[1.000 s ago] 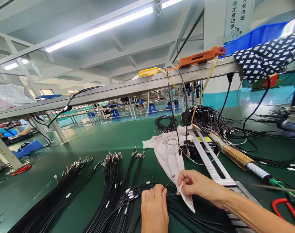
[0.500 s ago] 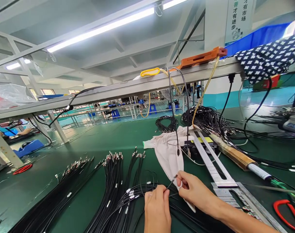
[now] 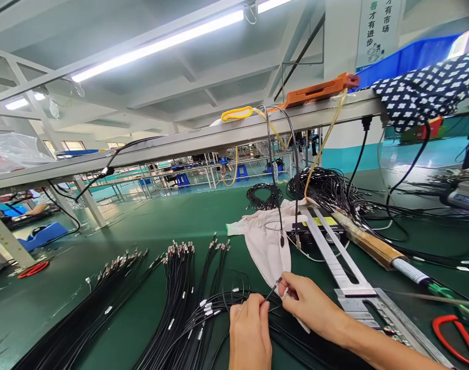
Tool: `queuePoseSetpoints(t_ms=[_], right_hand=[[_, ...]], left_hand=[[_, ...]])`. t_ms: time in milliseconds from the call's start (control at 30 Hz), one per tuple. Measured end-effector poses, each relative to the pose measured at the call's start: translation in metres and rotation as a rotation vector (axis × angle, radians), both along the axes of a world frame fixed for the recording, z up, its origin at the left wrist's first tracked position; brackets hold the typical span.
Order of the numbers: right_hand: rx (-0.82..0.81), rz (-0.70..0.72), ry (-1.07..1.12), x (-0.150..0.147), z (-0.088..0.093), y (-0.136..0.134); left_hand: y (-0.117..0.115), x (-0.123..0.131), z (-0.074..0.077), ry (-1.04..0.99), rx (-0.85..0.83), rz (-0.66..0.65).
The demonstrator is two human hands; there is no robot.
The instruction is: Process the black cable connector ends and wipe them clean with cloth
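My left hand (image 3: pixel 250 329) is closed around a thin black cable (image 3: pixel 271 294) just short of its end. At that cable's tip, my right hand (image 3: pixel 305 303) pinches the small connector between thumb and fingers. Just behind the fingers lies a pale cloth (image 3: pixel 267 246), its lower part partly covered by my right hand. Bundles of black cables with metal ends (image 3: pixel 178 288) spread over the green table to the left. A looser group of cables with white labels (image 3: pixel 208 307) runs right beside my left hand.
A metal fixture (image 3: pixel 355 288) stands right of my hands, beside a black box (image 3: pixel 315 231). Red-handled pliers or scissors (image 3: pixel 455 334) lie at the lower right. Cables (image 3: pixel 276 205) hang from the raised shelf rail (image 3: pixel 203 141). Coiled black cables (image 3: pixel 322 187) sit farther back.
The view has shifted very slightly. Both hands keep the same hold on the cable, with hardly any movement.
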State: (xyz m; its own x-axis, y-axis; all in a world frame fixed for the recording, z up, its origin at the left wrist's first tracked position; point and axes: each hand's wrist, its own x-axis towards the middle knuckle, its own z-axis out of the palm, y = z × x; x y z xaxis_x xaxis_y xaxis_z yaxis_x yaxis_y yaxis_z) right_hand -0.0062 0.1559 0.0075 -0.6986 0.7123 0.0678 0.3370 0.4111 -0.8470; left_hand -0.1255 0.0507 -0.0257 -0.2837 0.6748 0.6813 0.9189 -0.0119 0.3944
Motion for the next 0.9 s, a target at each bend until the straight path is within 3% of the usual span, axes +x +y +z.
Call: queuePoseSetpoints(t_ms=[133, 400, 567, 733, 900], right_hand=[[-0.026, 0.054, -0.024, 0.005, 0.0, 0.001], [-0.056, -0.014, 0.08, 0.0, -0.004, 0.001], [-0.142, -0.033, 0.216, 0.01, 0.001, 0.02], [-0.136, 0.079, 0.257, 0.021, 0.013, 0.024], [-0.069, 0.166, 0.191, 0.014, 0.009, 0.019]], left_hand=[[0.0, 0.001, -0.001, -0.013, 0.01, -0.001], [-0.001, 0.002, 0.0, -0.069, -0.01, -0.021], [-0.002, -0.001, -0.002, -0.224, -0.145, -0.027], [-0.003, -0.004, -0.002, -0.242, -0.237, -0.062], [-0.003, -0.005, 0.0, -0.21, -0.231, -0.115]])
